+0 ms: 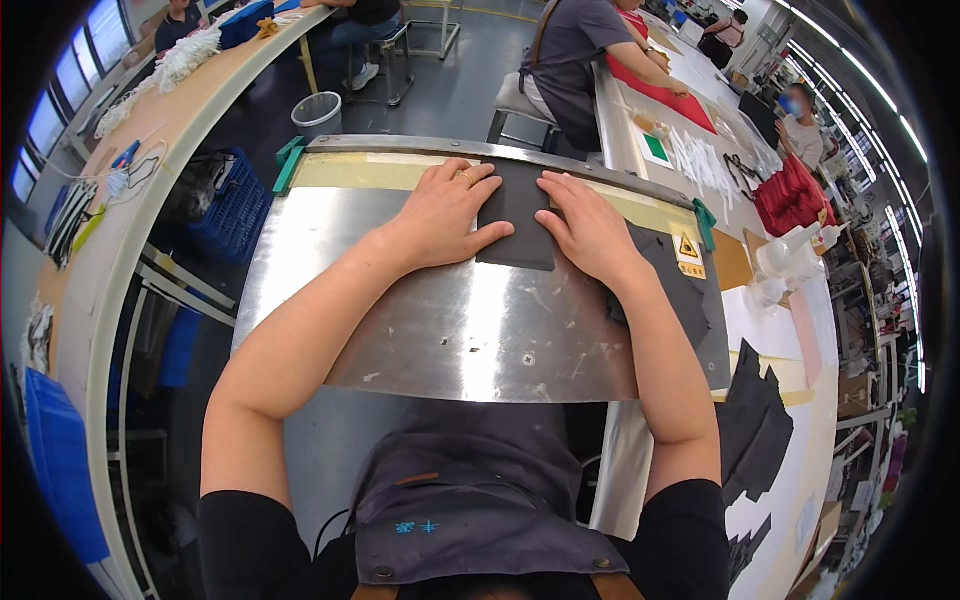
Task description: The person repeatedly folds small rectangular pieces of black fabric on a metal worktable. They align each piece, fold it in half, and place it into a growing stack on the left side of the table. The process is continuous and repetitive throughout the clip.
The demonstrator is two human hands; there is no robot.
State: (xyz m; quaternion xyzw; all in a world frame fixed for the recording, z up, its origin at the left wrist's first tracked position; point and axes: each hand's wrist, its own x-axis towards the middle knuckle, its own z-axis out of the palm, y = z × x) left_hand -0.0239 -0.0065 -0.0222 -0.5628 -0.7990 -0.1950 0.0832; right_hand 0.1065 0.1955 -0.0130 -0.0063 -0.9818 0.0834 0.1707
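Observation:
A dark grey rectangular sheet piece (517, 225) lies flat on a shiny metal work plate (420, 330). Its far end reaches the metal bar (390, 142) across the back of the plate. My left hand (454, 214) rests flat, with its fingertips and thumb on the piece's left side. At the right side, the fingertips and thumb of my right hand (589, 221) touch the edge. Neither hand is closed around anything. Pale yellow tape (337, 171) runs along the plate just before the bar. More dark sheet pieces (675, 292) lie beside my right forearm, partly hidden by it.
Green clamps (288, 165) (705, 223) stand at both bar ends, with a warning sticker (688, 251) near the right one. Cut dark scraps (754, 427) and plastic bottles (787, 255) are on the right table. A blue crate (229, 210) stands left. A co-worker (574, 67) sits ahead.

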